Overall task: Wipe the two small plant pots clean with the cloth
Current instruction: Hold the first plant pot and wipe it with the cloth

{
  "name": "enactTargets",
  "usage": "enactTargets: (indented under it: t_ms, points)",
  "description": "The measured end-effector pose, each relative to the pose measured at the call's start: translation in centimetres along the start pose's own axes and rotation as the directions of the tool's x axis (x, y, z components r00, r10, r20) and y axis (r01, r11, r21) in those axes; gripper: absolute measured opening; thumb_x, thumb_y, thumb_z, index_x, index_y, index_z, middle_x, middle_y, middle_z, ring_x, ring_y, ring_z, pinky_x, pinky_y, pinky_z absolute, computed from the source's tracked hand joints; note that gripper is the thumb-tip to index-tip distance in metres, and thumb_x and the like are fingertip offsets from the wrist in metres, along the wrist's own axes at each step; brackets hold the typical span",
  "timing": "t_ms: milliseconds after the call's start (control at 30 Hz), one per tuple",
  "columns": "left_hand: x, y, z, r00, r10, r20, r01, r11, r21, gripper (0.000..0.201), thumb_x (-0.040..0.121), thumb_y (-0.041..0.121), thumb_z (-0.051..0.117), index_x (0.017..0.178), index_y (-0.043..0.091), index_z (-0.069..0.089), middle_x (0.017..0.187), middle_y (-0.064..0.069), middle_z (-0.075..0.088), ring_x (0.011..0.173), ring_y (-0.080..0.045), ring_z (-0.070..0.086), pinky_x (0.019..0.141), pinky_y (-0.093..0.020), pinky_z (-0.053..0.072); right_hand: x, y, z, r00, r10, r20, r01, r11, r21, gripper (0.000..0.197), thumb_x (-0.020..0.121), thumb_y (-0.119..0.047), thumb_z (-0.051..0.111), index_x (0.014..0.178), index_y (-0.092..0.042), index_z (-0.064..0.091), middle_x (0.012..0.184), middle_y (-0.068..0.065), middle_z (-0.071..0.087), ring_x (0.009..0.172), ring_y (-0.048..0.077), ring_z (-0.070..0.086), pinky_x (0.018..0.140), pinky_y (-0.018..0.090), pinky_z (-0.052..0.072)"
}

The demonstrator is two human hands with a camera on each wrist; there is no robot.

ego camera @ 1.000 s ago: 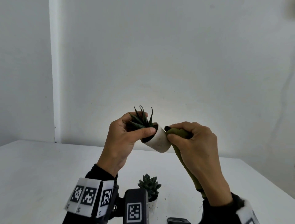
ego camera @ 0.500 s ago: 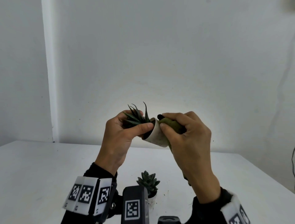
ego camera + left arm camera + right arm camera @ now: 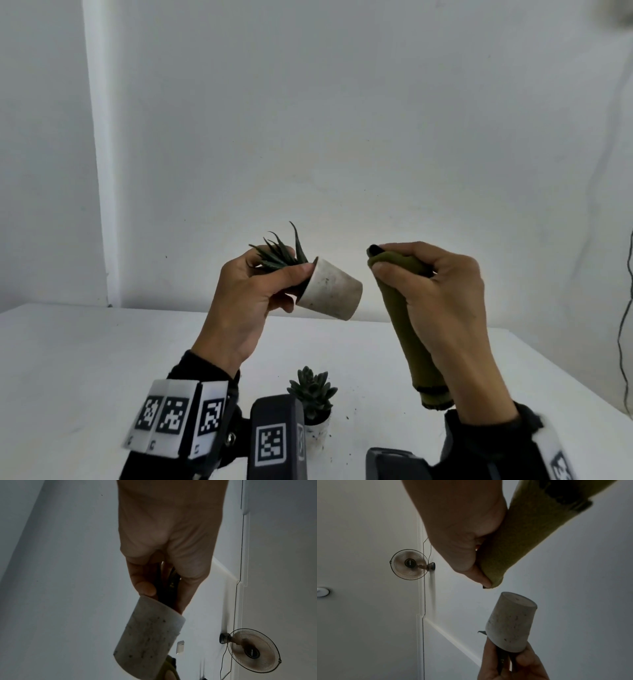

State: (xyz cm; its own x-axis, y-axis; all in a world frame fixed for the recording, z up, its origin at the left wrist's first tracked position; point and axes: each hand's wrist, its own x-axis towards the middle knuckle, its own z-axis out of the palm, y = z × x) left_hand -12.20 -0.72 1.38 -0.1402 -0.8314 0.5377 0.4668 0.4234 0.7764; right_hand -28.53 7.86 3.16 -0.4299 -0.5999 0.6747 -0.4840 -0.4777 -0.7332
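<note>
My left hand (image 3: 253, 294) grips a small white pot (image 3: 332, 294) at its rim, thumb over the soil, and holds it tilted in the air with its base pointing right. The pot's wall (image 3: 149, 642) is speckled with dirt, and its spiky dark plant (image 3: 281, 253) sticks out to the upper left. My right hand (image 3: 431, 284) grips an olive-green cloth (image 3: 407, 329) rolled into a long tube, whose end (image 3: 494, 566) is a short gap from the pot's base (image 3: 517, 600). A second small white pot (image 3: 317, 435) with a rosette succulent (image 3: 312, 390) stands on the table near me.
The white table (image 3: 85, 370) runs back to a white wall, with specks of soil around the standing pot. A wall fan (image 3: 410, 564) and its cable hang high on the wall. Wrist cameras with coded tags fill the bottom of the head view.
The cloth was pressed against the pot's side; my right hand has now drawn it away to the right, leaving a gap. The pot's base has swung further right.
</note>
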Motion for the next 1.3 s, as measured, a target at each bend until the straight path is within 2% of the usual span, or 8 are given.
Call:
enactTargets:
  t_ms: [267,533,700,867,1000,1133,1233,1300]
  points:
    - [0.1,-0.2,0.5,0.993,0.098,-0.060,-0.098,0.995,0.019,0.023,0.060,0.001,0.080,0.074,0.005,0.063,0.060,-0.006,0.055,0.050,-0.016,0.045,0.042,-0.019,0.034,-0.9,0.0,2.4,0.997,-0.063,0.040,0.071,0.970,-0.233,0.018,0.084,-0.012,0.064,0.093,-0.025,0.074,0.090,-0.002,0.061,0.080,-0.002,0.051,0.067,-0.002,0.035]
    - [0.3,-0.2,0.6,0.978,0.174,-0.112,-0.163,0.981,0.105,0.016,0.072,-0.002,0.076,0.077,0.005,0.063,0.060,0.005,0.062,0.060,-0.011,0.059,0.058,-0.021,0.051,-1.4,-1.0,2.9,0.996,-0.065,0.069,0.077,0.979,-0.187,0.018,0.083,-0.011,0.065,0.092,-0.024,0.074,0.088,-0.001,0.060,0.080,0.002,0.054,0.066,0.000,0.035]
    - [0.2,-0.7,0.6,0.968,0.224,-0.111,-0.202,0.963,0.179,0.020,0.072,0.005,0.079,0.079,0.000,0.061,0.056,0.002,0.055,0.048,-0.009,0.047,0.047,-0.019,0.040,-2.1,-2.6,2.9,0.987,-0.013,0.157,0.000,0.996,0.084,0.016,0.075,-0.012,0.072,0.073,-0.028,0.075,0.069,-0.010,0.070,0.066,0.004,0.064,0.057,0.015,0.049]
    - [0.4,0.0,0.0,0.966,0.236,-0.108,-0.227,0.970,0.089,0.024,0.067,0.005,0.082,0.080,0.005,0.062,0.058,0.003,0.057,0.050,-0.011,0.047,0.046,-0.020,0.039,-0.8,-1.1,1.3,0.995,0.070,-0.065,-0.067,0.996,0.051,0.016,0.075,-0.016,0.073,0.075,-0.032,0.073,0.065,-0.018,0.069,0.068,0.003,0.064,0.070,0.028,0.053]
    - [0.1,-0.3,0.7,0.971,0.235,-0.051,-0.232,0.971,0.064,0.030,0.061,0.007,0.084,0.082,0.006,0.061,0.060,-0.001,0.057,0.051,-0.013,0.047,0.046,-0.021,0.040,-0.8,-0.8,1.4,0.996,0.041,-0.081,-0.045,0.998,-0.048,0.017,0.080,-0.014,0.069,0.083,-0.030,0.073,0.078,-0.016,0.068,0.080,0.003,0.062,0.074,0.020,0.048]
    - [0.0,-1.0,1.5,0.968,0.238,-0.075,-0.228,0.966,0.121,0.025,0.067,0.008,0.083,0.079,0.010,0.061,0.058,0.005,0.057,0.051,-0.012,0.047,0.049,-0.021,0.041,-1.4,-0.6,2.7,0.997,-0.044,-0.056,0.031,0.979,-0.204,0.019,0.084,-0.014,0.064,0.097,-0.026,0.073,0.090,-0.002,0.061,0.076,-0.004,0.052,0.065,-0.002,0.034]
    - [0.0,-1.3,1.4,0.968,0.232,-0.097,-0.215,0.964,0.154,0.027,0.063,0.021,0.081,0.080,0.014,0.061,0.061,0.007,0.058,0.055,-0.013,0.050,0.052,-0.022,0.042,-1.9,-0.9,3.4,0.996,-0.084,-0.024,0.079,0.982,-0.169,0.019,0.084,-0.013,0.063,0.093,-0.026,0.072,0.088,-0.004,0.059,0.085,-0.007,0.050,0.067,-0.001,0.035]
    - [0.0,-1.3,1.2,0.970,0.221,-0.099,-0.206,0.968,0.146,0.027,0.067,0.016,0.083,0.081,0.012,0.061,0.063,0.005,0.058,0.056,-0.013,0.050,0.051,-0.022,0.043,-1.8,-1.1,3.4,0.999,-0.048,0.007,0.048,0.994,-0.094,0.016,0.081,-0.013,0.066,0.085,-0.027,0.072,0.085,-0.004,0.064,0.082,-0.003,0.056,0.066,0.004,0.040]
